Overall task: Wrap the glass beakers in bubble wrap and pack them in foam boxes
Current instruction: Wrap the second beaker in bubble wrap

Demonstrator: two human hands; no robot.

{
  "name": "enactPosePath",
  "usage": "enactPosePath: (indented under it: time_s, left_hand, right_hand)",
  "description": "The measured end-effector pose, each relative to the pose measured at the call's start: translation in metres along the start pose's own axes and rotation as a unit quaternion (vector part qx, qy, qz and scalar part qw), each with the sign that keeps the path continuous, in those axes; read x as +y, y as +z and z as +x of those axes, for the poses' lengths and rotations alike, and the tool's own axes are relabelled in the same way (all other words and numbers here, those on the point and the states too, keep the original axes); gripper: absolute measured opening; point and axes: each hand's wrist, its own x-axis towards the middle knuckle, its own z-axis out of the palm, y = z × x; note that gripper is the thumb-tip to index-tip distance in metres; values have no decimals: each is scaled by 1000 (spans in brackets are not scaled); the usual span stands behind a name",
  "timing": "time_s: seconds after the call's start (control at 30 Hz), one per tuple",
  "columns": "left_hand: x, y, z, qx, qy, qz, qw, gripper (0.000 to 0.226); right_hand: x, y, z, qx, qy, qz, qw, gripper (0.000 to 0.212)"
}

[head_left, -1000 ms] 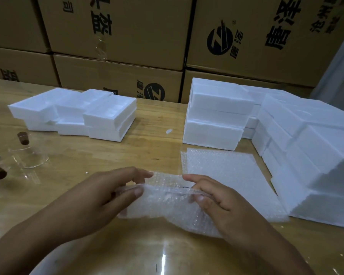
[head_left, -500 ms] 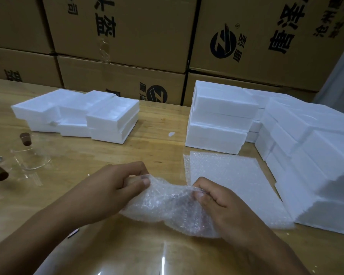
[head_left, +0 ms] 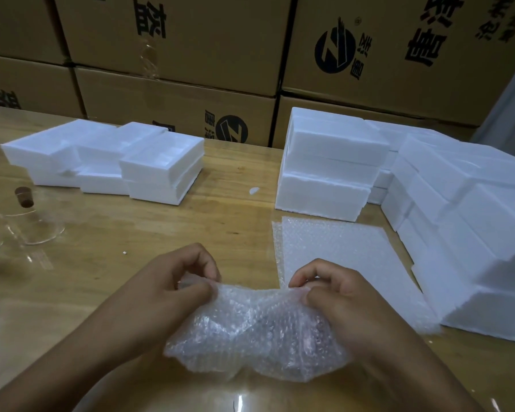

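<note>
A crumpled bundle of bubble wrap (head_left: 259,331) hangs between both hands above the wooden table (head_left: 131,233). My left hand (head_left: 173,286) pinches its upper left edge, and my right hand (head_left: 336,295) pinches the upper right edge. Whatever is inside the bundle is hidden by the wrap. A clear glass flask with a brown cork stopper (head_left: 30,221) stands at the far left of the table. Flat sheets of bubble wrap (head_left: 348,263) lie just beyond my right hand.
Low stacks of white foam boxes (head_left: 149,168) sit at the back left. Taller foam stacks (head_left: 327,165) fill the back middle, and more foam boxes (head_left: 470,227) line the right side. Cardboard cartons (head_left: 191,49) form a wall behind the table.
The flat wrap under my hands has been gathered into a crumpled bundle and lifted off the table. Both hands have closed on its top edge and drawn nearer to me.
</note>
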Motion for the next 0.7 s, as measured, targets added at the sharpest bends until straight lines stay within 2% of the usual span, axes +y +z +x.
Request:
enactPosePath:
  time_s: [0.2,0.27,0.3,0.37,0.43,0.5,0.6,0.7]
  left_hand:
    - [-3,12,-3,-18,-22,-71,997,26]
    - [-3,16,-4,-8,1,-49,999,30]
    - [-2,18,-4,-5,12,-37,999,32]
    - [-1,20,-5,3,23,-25,999,41]
    - [-2,21,-6,6,33,-21,999,36]
    - [-2,21,-5,4,39,-17,999,27]
    - [-4,19,-4,7,69,10,998,21]
    - [-8,14,-3,8,79,29,996,22]
  right_hand:
    - [-3,-6,-10,33,-60,-95,993,20]
    - [-4,-14,-15,100,-102,-125,982,19]
    - [-4,-19,-20,164,-152,-151,963,19]
    - [-11,-21,-28,266,-284,-222,894,18]
    - [-17,-5,-33,226,-395,-264,850,20]
    - [-15,22,-31,124,-438,-338,824,40]
    - [-11,49,-22,24,-368,-490,790,81]
    - [-12,55,-19,6,-308,-513,801,87]
